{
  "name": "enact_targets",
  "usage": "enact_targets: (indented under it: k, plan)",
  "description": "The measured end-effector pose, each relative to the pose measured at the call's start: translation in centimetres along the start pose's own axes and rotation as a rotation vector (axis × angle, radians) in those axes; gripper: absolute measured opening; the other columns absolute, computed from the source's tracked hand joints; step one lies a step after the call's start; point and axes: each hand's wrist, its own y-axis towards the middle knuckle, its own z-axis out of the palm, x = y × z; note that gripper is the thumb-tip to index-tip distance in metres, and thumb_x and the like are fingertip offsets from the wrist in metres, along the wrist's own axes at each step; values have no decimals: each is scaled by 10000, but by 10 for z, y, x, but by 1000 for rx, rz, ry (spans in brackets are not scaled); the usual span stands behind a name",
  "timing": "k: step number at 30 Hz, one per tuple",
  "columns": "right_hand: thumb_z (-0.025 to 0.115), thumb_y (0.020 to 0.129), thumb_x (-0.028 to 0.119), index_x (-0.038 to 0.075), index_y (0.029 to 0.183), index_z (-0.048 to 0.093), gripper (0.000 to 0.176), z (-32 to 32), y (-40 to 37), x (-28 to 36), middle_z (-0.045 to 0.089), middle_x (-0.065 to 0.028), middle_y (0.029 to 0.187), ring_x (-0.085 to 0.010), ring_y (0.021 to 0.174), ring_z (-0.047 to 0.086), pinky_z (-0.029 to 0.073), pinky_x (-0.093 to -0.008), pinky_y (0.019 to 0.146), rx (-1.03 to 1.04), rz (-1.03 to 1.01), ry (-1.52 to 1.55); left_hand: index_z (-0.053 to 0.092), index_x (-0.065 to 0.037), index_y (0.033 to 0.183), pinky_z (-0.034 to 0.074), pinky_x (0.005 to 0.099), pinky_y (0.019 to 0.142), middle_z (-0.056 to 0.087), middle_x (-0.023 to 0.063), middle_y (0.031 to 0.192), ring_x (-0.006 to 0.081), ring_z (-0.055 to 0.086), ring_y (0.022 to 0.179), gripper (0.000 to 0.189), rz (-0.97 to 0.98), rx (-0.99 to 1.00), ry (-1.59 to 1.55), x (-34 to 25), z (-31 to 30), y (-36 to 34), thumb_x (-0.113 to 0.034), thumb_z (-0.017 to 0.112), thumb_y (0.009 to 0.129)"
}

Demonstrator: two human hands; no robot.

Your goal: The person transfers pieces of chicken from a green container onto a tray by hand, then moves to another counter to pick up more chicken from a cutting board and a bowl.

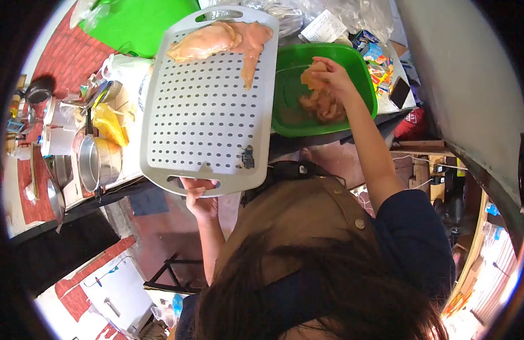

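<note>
Raw chicken pieces (330, 109) lie in the green basin (307, 131), where the right hand's (338, 81) fingers pinch one piece (311, 77). The left hand (202, 204) is closed on the near handle of a perforated tray (228, 180); slick chicken fillets (205, 42) at its far end could slide off if that one-handed grip let it tilt.

Irregular pink raw meat pieces (208, 41) lay along the far edge of the rectangular grey plastic tray (160, 107), left of the rounded green plastic basin (284, 129), which held more.
</note>
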Motion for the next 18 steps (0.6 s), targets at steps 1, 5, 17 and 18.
enact_targets:
  k: [1,5,17,18]
  plan:
    - [651,705,-36,56,1138,554,453,4,0,6,596,-61,1012,-131,882,574,483,-234,713,1,-7,24,285,-107,1323,486,319,695,446,132,1170,268,500,964,758,-2,20,-1,0,-1,1,-91,490,594]
    - [661,720,-3,52,1148,537,449,24,-12,56,591,-66,1040,-143,932,567,477,-254,765,25,-1,28,273,-108,1328,470,312,687,437,128,1178,253,489,954,777,2,-30,4,-2,10,0,-90,497,584]
    - [659,738,36,38,1121,546,399,134,-28,195,579,-72,1066,-140,971,544,441,-266,827,432,-342,-212,300,-142,1299,410,309,664,446,78,1084,219,458,891,759,-25,-26,-80,-4,17,0,-18,455,567]
    - [663,730,34,30,1106,554,391,144,-28,197,583,-73,1052,-145,967,542,443,-269,819,458,-339,-219,300,-142,1300,411,309,662,446,77,1080,219,458,891,761,-26,-27,-84,-4,16,1,-18,455,565]
